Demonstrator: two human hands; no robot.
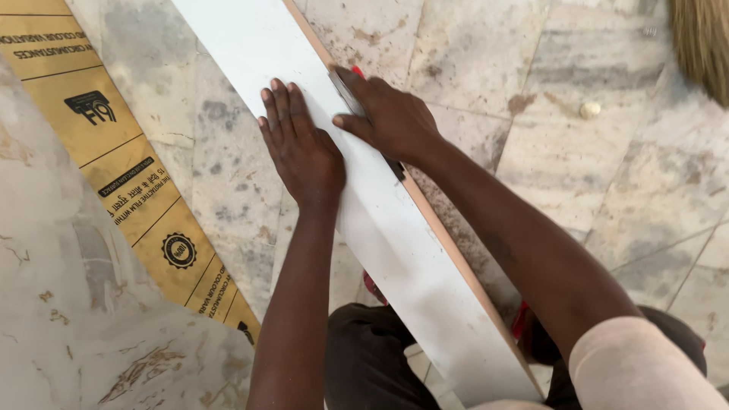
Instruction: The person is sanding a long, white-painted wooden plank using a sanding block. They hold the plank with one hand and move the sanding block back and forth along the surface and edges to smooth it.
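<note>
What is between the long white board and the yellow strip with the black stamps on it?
Only bare marble floor, grey and stained, shows between the white board and the yellow strip in the head view. The left hand lies flat on the board.

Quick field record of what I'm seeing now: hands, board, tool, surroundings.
left hand: flat, palm down on the white board, fingers together
right hand: closed on a red-handled tool at the board's right edge; tool mostly hidden
white board: long, narrow, runs diagonally over the person's lap, tan edge on the right
floor: stained marble tiles
left of board: yellow printed sheet
top right: broom bristles
</note>
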